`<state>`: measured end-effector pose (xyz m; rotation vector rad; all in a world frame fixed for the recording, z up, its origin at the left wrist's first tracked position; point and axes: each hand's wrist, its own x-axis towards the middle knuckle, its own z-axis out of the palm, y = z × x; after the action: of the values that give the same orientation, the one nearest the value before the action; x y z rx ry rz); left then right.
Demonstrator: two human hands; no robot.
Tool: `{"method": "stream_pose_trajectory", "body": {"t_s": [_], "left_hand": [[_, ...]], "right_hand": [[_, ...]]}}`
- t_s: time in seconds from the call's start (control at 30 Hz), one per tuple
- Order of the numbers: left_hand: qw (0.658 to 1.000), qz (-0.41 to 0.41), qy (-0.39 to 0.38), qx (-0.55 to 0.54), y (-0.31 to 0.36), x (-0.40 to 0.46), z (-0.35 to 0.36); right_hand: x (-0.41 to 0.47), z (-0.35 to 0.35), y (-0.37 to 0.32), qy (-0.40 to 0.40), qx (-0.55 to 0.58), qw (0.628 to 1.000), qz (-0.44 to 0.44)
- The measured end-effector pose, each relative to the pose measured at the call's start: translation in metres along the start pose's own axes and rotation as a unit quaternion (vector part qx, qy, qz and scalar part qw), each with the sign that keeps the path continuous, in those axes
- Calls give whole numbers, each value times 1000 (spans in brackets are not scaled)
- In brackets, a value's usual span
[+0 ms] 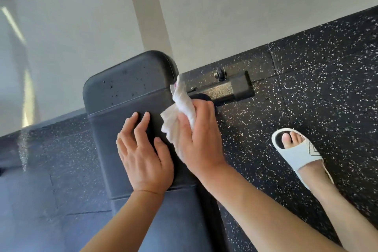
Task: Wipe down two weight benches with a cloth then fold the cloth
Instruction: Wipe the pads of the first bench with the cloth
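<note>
The right hand is curled round a white cloth, bunching it against the right edge of the weight bench pad. Crumpled folds spill out past the fingers toward the top end of the pad. The left hand lies flat beside it with fingers spread and straight, pressing on the pad and holding nothing.

The cloth looks thin, limp and very light — it will crush into whatever shape the hand gives it and has no stiffness of its own. For wiping, a bunched fistful like this one seems fine; for the folding to come, it would be better taken by two corners and shaken flat.

The pad is dark, smooth vinyl with a seam across it, and droplets stand on its far section, so that part probably has yet to be wiped — wet vinyl may let the cloth skid.

Beyond the pad's right side a black foot of the frame rests on speckled rubber floor, near a foot in a white slide sandal.
</note>
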<state>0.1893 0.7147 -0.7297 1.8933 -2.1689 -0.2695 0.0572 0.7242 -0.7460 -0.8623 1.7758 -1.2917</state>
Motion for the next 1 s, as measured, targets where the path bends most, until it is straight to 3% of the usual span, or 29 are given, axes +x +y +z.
{"method": "stream_pose_trajectory", "body": {"t_s": [0.17, 0.47, 0.8, 1.0], "left_hand": [[1000, 6, -5, 7, -3, -1, 1], [1000, 8, -3, 10, -3, -1, 1], [1000, 4, -11, 10, -4, -1, 2], [1000, -3, -12, 6, -2, -1, 1]], "right_hand": [[54, 13, -8, 5, 1, 1000, -4], [-101, -33, 21, -58, -22, 998, 25], [46, 12, -16, 12, -50, 998, -22], [-12, -13, 3, -45, 6, 999, -14]]}}
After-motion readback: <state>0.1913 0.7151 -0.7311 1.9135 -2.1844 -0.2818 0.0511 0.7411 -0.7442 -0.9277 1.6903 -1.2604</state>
